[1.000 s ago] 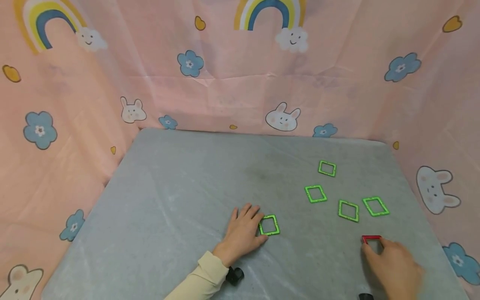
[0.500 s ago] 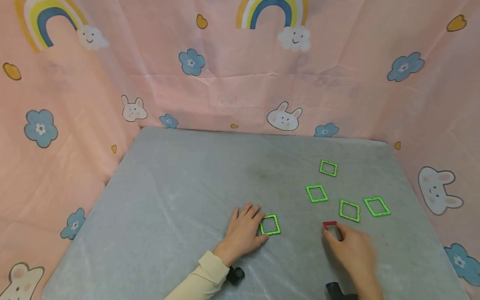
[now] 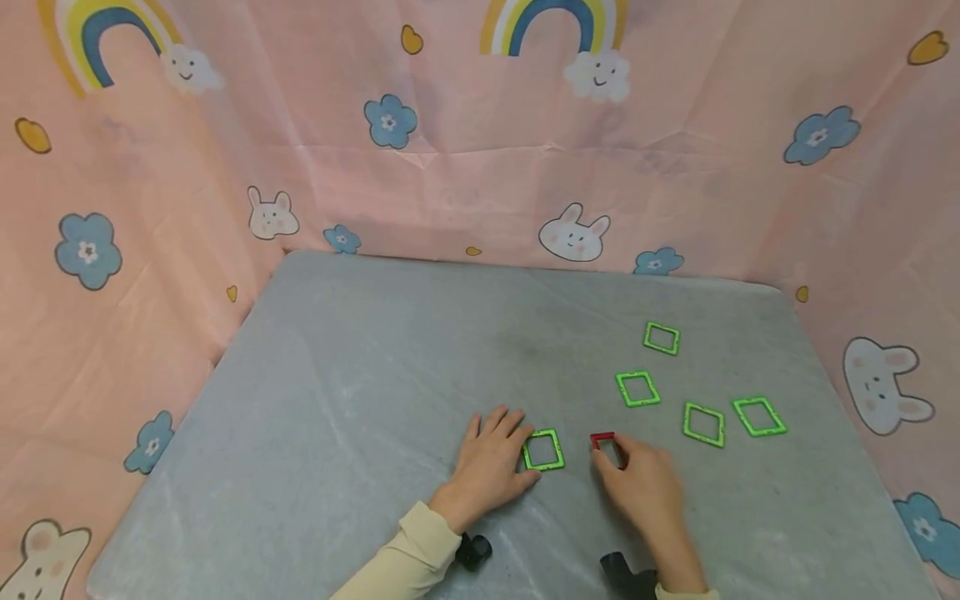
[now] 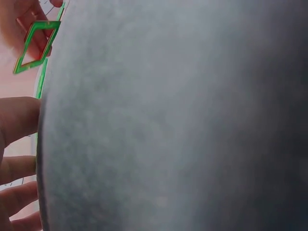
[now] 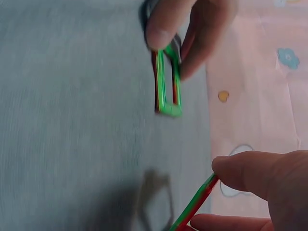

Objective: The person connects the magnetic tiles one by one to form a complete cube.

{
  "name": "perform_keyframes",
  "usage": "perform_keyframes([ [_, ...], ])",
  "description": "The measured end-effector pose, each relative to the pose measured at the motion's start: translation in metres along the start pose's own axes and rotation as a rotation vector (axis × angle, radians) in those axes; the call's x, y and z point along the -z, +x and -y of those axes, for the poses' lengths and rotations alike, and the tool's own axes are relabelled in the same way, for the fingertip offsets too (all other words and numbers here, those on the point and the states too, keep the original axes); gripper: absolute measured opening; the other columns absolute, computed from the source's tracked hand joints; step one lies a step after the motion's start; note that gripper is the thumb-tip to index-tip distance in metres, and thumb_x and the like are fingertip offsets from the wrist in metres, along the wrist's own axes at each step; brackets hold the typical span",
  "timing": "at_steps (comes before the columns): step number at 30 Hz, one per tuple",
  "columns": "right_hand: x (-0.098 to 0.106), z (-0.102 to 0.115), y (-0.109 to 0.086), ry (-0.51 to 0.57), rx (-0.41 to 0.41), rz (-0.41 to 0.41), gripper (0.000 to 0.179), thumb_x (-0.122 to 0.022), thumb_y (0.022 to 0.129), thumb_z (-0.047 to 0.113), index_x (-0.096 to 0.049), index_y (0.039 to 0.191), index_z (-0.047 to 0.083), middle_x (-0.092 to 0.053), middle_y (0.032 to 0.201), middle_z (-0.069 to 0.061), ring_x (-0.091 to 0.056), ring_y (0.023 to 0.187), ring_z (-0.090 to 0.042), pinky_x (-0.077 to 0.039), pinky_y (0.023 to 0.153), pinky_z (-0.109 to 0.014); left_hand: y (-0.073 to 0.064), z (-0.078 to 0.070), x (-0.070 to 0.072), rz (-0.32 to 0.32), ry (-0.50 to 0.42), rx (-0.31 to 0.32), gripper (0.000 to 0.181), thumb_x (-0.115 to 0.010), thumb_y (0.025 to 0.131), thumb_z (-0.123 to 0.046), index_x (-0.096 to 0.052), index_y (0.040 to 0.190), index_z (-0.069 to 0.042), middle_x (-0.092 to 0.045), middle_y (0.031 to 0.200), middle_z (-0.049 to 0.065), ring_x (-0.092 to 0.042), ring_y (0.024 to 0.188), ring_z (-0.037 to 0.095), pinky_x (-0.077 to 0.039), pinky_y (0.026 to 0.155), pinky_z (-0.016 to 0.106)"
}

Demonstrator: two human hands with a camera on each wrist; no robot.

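On the grey cloth my left hand lies with thumb and index finger against the left corners of a green square magnetic tile. From the right wrist view, this tile sits between thumb and finger and shows red along its side. My right hand pinches another magnetic tile, red from above, a short gap to the right. Its near part is hidden by the fingers. The right wrist view shows this tile as a slanted green and red edge under the thumb. Left fingers appear in the left wrist view.
Several green tiles lie flat at the right: one farthest back, one nearer the middle, and a pair beside each other. Black wrist mounts sit near the front. A pink patterned curtain encloses the table's back and sides.
My right hand has slid the red-topped tile left across the table, much closer to the left hand. The left hand and its green tile have stayed in place.
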State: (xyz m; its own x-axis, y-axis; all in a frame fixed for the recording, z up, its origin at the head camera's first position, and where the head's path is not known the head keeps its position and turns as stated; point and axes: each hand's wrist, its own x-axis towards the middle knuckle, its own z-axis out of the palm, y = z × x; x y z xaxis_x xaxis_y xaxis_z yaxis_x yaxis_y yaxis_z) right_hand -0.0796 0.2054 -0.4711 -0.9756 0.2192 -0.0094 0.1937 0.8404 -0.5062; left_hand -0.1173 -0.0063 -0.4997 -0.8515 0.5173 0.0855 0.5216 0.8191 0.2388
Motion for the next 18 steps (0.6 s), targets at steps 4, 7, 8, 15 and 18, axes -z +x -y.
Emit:
perform_keyframes([
  [4, -0.006, 0.009, 0.0, 0.022, 0.003, 0.011, 0.047, -0.069, 0.086, 0.027, -0.066, 0.122, -0.003, -0.07, 0.102, -0.021, -0.064, 0.094, -0.04, -0.048, 0.079, -0.054, 0.0, -0.001, -0.001, -0.012, 0.008, 0.0, 0.055, -0.072, 0.085, -0.049, -0.062, 0.129, -0.019, -0.052, 0.141, 0.003, -0.04, 0.137, 0.026, -0.033, 0.106, 0.056],
  [7, -0.009, 0.016, 0.0, 0.044, 0.008, 0.029, 0.048, -0.07, 0.086, 0.027, -0.066, 0.122, -0.004, -0.07, 0.102, -0.021, -0.065, 0.093, -0.037, -0.048, 0.078, -0.053, 0.0, -0.001, -0.001, -0.022, 0.019, -0.004, 0.055, -0.072, 0.084, -0.05, -0.062, 0.129, -0.019, -0.053, 0.14, 0.003, -0.041, 0.136, 0.027, -0.034, 0.105, 0.056],
  [8, -0.01, 0.018, 0.0, 0.057, 0.008, 0.039, 0.048, -0.07, 0.087, 0.027, -0.065, 0.123, -0.004, -0.07, 0.102, -0.021, -0.065, 0.092, -0.036, -0.048, 0.078, -0.053, 0.0, -0.001, -0.001, -0.02, 0.024, -0.003, 0.055, -0.072, 0.084, -0.05, -0.062, 0.129, -0.019, -0.053, 0.14, 0.003, -0.041, 0.136, 0.027, -0.034, 0.105, 0.055],
  [15, -0.018, 0.033, 0.001, 0.133, 0.0, 0.093, 0.047, -0.068, 0.089, 0.024, -0.063, 0.125, -0.006, -0.067, 0.114, -0.025, -0.064, 0.103, -0.038, -0.048, 0.085, -0.052, 0.0, 0.001, -0.001, -0.01, 0.04, 0.0, 0.057, -0.071, 0.085, -0.051, -0.061, 0.131, -0.019, -0.052, 0.141, 0.003, -0.04, 0.137, 0.027, -0.034, 0.105, 0.055],
  [18, -0.02, 0.039, 0.002, 0.164, -0.025, 0.117, 0.048, -0.067, 0.09, 0.024, -0.062, 0.126, -0.007, -0.065, 0.117, -0.026, -0.062, 0.107, -0.039, -0.047, 0.088, -0.053, 0.0, 0.001, -0.001, -0.012, 0.042, -0.001, 0.057, -0.071, 0.085, -0.051, -0.061, 0.13, -0.019, -0.052, 0.141, 0.003, -0.04, 0.136, 0.027, -0.035, 0.105, 0.055],
])
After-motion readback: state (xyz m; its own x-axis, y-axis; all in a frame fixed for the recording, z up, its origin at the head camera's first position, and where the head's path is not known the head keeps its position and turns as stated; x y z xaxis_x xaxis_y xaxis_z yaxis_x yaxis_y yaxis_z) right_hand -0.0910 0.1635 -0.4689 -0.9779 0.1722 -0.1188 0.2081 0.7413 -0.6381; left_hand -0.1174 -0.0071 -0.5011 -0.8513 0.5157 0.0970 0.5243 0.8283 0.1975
